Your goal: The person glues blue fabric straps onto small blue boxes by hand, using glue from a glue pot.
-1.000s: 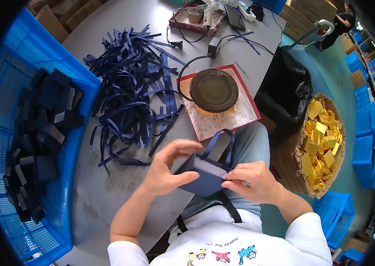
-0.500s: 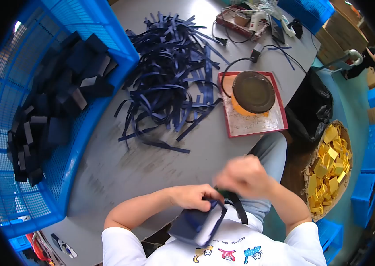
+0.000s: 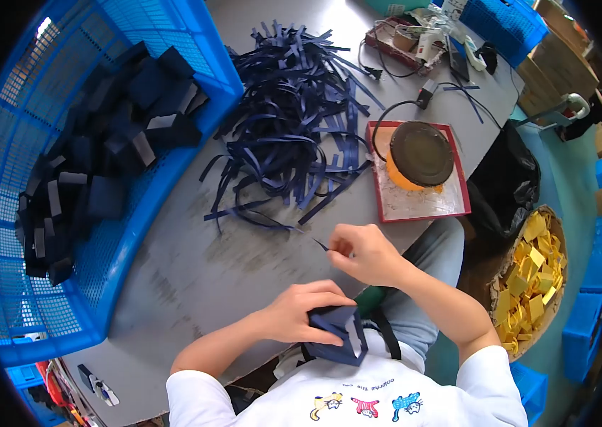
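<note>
The left hand (image 3: 304,313) covers one side of the navy gift bag (image 3: 349,336), so its far wall and base cannot be made out. Only a thin dark sliver (image 3: 321,245) shows past the right hand (image 3: 363,254) — too small to identify, its rest hidden by the fingers. A green object (image 3: 370,299) is mostly hidden under the right forearm. The blue crate (image 3: 146,245) runs into the dark lens rim; its lower navy boxes (image 3: 107,198) are buried. The distant person (image 3: 592,116) is small and indistinct.

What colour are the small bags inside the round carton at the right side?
Yellow; it shows best in the head view, the only one.
</note>
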{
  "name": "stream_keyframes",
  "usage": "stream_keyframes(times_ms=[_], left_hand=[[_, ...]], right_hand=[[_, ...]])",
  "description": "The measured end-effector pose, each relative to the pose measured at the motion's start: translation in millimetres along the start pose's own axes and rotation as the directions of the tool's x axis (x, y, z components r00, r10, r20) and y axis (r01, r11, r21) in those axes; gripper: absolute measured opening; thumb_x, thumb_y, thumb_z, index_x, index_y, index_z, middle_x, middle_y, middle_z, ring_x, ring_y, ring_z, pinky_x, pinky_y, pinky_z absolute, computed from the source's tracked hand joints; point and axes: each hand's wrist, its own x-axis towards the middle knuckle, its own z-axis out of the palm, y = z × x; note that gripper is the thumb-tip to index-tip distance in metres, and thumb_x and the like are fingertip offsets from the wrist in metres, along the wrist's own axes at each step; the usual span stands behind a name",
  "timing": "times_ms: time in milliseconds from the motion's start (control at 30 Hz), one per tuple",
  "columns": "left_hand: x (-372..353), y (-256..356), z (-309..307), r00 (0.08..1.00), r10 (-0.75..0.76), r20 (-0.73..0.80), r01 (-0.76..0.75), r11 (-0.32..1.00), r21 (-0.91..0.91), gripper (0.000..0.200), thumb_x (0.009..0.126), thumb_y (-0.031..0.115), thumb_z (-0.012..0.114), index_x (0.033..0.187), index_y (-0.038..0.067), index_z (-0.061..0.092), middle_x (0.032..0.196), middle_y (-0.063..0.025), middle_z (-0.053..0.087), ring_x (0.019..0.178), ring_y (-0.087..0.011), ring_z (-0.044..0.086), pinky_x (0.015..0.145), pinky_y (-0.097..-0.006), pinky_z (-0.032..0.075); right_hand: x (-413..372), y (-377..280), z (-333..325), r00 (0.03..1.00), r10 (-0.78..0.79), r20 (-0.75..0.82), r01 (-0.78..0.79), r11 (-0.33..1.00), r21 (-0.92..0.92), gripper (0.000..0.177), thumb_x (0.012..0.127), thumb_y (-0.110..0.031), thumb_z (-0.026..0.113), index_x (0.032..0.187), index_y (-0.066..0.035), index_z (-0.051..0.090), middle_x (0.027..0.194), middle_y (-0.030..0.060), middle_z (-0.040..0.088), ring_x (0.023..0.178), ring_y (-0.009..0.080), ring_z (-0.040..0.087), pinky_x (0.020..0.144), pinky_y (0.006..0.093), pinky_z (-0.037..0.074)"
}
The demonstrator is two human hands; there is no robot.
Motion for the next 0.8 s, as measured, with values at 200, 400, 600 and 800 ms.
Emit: stream_keyframes(times_ms=[200,400,600,800], left_hand=[[5.1,20.2,-10.5,0.957,0.254,-0.142,-0.210,0.942,0.263,0.060,0.058,0.027,0.083,0.109,0.004,0.061,0.111,-0.0125,0.058,0.076,-0.0213,0.062,0.066,-0.0292,0.051],[32.3,15.8,2.7,0.882,0.453,-0.127,-0.370,0.835,0.408,0.066,0.051,0.033,0.086,0.105,0.004,0.062,0.124,-0.0243,0.046,0.051,-0.0120,0.057,0.048,-0.0234,0.048],[69.6,26.5,20.7,0.872,0.483,-0.078,-0.411,0.810,0.419,0.065,0.052,0.034,0.086,0.104,0.004,0.062,0.128,-0.0270,0.041,0.052,-0.0162,0.060,0.049,-0.0264,0.051],[88.2,33.9,38.7,0.921,0.379,0.089,-0.378,0.816,0.437,0.064,0.056,0.034,0.083,0.104,-0.002,0.060,0.102,-0.0152,0.061,0.082,-0.0258,0.063,0.069,-0.0312,0.052]], right_hand=[[-59.6,-25.8,-46.6,0.998,0.062,-0.002,-0.054,0.887,0.459,0.017,0.082,0.001,0.057,0.099,0.002,0.058,0.076,0.0055,0.064,0.068,0.0084,0.059,0.062,0.0205,0.048],[-97.7,-46.6,-77.2,0.996,-0.094,-0.009,0.072,0.692,0.718,0.026,0.086,-0.003,0.055,0.111,0.001,0.058,0.100,0.0083,0.063,0.078,0.0107,0.058,0.064,0.0207,0.048],[-108.9,-48.5,-75.6,0.938,-0.119,-0.325,0.229,0.919,0.322,0.012,0.076,-0.001,0.065,0.088,-0.003,0.068,0.080,0.0066,0.059,0.065,0.0134,0.051,0.051,0.0244,0.038],[-110.4,-34.3,-67.2,0.883,-0.053,-0.466,0.222,0.922,0.317,0.012,0.077,-0.005,0.065,0.088,-0.001,0.066,0.085,0.0061,0.058,0.077,0.0132,0.053,0.063,0.0250,0.044]])
